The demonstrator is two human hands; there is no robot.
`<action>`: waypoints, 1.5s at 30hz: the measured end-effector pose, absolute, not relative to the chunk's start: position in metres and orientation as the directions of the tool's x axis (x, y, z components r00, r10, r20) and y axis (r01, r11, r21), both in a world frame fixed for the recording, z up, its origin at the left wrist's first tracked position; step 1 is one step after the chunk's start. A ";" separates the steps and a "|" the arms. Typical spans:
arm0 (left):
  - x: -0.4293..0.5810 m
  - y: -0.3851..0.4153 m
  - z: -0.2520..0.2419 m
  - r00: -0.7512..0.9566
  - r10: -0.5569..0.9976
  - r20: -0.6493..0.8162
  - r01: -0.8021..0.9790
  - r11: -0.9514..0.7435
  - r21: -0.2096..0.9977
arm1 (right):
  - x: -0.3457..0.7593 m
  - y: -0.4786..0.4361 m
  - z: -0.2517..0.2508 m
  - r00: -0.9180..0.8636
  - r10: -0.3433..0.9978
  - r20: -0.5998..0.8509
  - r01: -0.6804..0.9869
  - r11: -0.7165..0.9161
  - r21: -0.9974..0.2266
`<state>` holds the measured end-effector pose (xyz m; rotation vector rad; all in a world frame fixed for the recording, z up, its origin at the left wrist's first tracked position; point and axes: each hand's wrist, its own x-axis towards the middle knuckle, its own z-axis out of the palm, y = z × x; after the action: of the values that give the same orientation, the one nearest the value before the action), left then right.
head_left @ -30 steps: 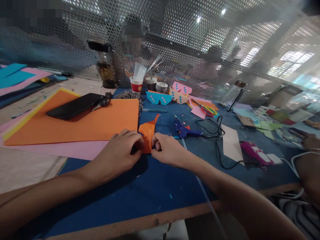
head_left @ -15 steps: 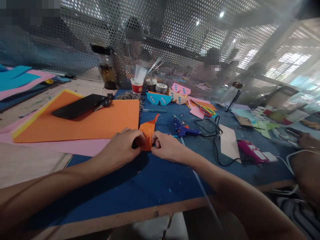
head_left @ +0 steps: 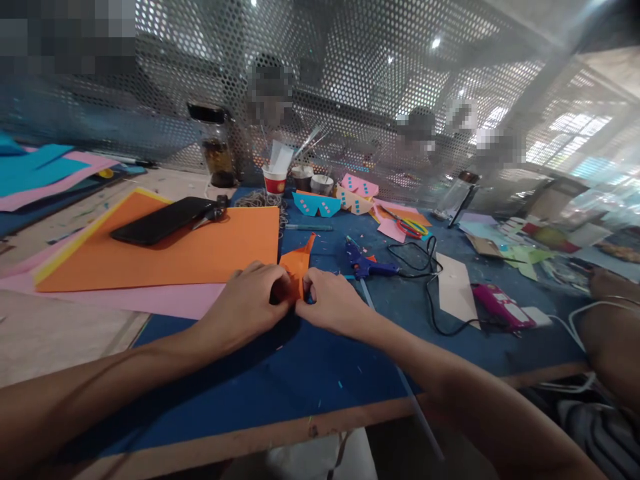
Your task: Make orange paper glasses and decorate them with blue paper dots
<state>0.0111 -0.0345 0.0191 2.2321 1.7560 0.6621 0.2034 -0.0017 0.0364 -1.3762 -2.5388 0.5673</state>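
Note:
Between my hands, just above the blue tabletop, is a small folded piece of orange paper (head_left: 299,261), its pointed end sticking up and away from me. My left hand (head_left: 255,293) curls around its left side, thumb and fingers pinching the paper. From the right, my right hand (head_left: 330,299) pinches its near right edge. The fingertips almost meet, and they hide the lower part of the paper. Just beyond my right hand lies a blue glue gun (head_left: 367,261) with a black cord. Left of my left hand is a stack of orange sheets (head_left: 240,243).
A black phone (head_left: 160,220) rests on the orange sheets. Behind stand a jar (head_left: 219,157), paper cups (head_left: 275,181) and cut-out paper masks (head_left: 317,205). Scissors (head_left: 413,228), a beige card (head_left: 456,290) and a magenta box (head_left: 503,307) lie rightward. Another person's arm (head_left: 613,327) is at far right.
My hands have drawn closer together around the orange paper, and its near part is now more covered and folded up. The whole view has shifted slightly.

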 end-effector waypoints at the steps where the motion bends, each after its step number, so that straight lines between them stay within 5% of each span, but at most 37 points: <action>1: 0.011 -0.034 0.018 0.185 0.960 0.211 0.857 -0.262 0.444 | 0.203 -0.002 0.036 -0.551 0.835 -0.008 0.762 0.499 -0.413; 21: 0.001 -0.030 0.015 0.218 0.951 0.218 0.808 -0.301 0.506 | 0.215 0.009 0.047 -0.608 0.779 -0.157 0.665 0.391 -0.636; 45: -0.006 -0.032 0.018 0.206 0.960 0.188 0.776 -0.278 0.566 | 0.219 0.017 0.037 -0.618 0.783 -0.076 0.568 0.377 -0.732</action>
<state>-0.0057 -0.0324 0.0185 2.1397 1.6248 0.7328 0.2192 0.0172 0.0371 -1.1918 -2.3575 1.0824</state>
